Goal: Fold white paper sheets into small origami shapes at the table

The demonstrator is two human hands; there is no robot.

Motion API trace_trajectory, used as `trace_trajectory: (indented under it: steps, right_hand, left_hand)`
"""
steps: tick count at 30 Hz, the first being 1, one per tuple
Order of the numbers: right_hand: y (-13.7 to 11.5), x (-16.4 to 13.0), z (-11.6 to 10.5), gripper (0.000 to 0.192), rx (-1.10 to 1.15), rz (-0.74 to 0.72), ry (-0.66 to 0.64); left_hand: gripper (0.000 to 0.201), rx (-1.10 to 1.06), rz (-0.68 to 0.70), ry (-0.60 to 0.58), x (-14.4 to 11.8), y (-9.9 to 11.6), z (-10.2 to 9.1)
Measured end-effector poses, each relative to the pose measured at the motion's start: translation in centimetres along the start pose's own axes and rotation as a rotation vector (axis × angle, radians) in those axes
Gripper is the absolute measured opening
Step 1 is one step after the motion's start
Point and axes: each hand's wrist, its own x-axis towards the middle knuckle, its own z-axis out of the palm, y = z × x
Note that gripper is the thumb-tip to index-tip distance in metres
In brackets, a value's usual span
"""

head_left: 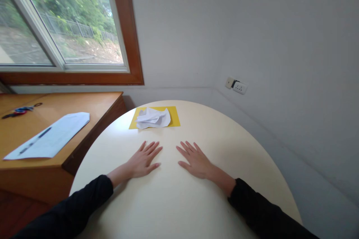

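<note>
Two hands lie flat, palms down, on the round table (196, 209). The left hand (144, 161) and the right hand (195, 160) are near each other but apart, fingers spread and extended, gripping nothing. Beyond the fingertips, apart from both hands, a crumpled white paper (153, 118) rests on a yellow sheet (174, 116). To the left, a wooden desk (84, 101) carries a white envelope (50, 136).

The round cream table (196, 201) looks smooth with a soft sheen. On it, a flat yellow paper sheet (174, 116) appears matt, the crumpled white paper (153, 118) creased and rough. The orange-brown wooden desk (81, 102) looks smooth and satiny.
</note>
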Motion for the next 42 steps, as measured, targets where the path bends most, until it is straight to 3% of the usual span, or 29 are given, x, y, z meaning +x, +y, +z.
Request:
trace_trajectory:
  steps: [11,16,20,24,26,30,33,35,42]
  right_hand:
    - [0.4,0.2,0.4,0.062,-0.01,-0.015,0.001]
    - [0.4,0.3,0.4,0.061,-0.018,-0.007,-0.013]
    - [1.1,0.5,0.5,0.038,0.104,-0.035,0.235]
    - [2.1,0.9,0.4,0.038,0.164,0.001,0.581]
    - [2.5,1.1,0.3,0.038,0.165,0.004,0.674]
    - [2.5,1.2,0.3,0.037,0.148,-0.001,0.742]
    - [2.4,1.1,0.3,0.037,0.099,-0.006,0.771]
    - [2.4,1.1,0.2,0.036,0.07,0.001,0.793]
    - [2.7,1.1,0.2,0.034,0.027,0.038,0.852]
  left_hand:
    - [0.063,-0.019,-0.014,-0.028,-0.2,0.4,-0.7]
    - [0.056,-0.059,-0.014,0.035,-0.2,0.7,-0.9]
    - [0.033,-0.057,-0.141,0.304,-0.5,0.9,-0.5]
    - [0.034,-0.038,-0.395,0.523,-0.5,-0.5,-0.3]
    - [0.033,-0.076,-0.493,0.59,0.2,-1.8,-1.1]
    - [0.021,-0.109,-0.663,0.717,3.5,-4.8,-4.1]
    - [0.018,-0.069,-0.731,0.651,6.5,-7.0,-6.2]
    - [0.024,-0.01,-0.754,0.516,8.2,-8.3,-7.0]
    - [0.042,-0.026,-0.673,0.228,11.9,-11.2,-6.7]
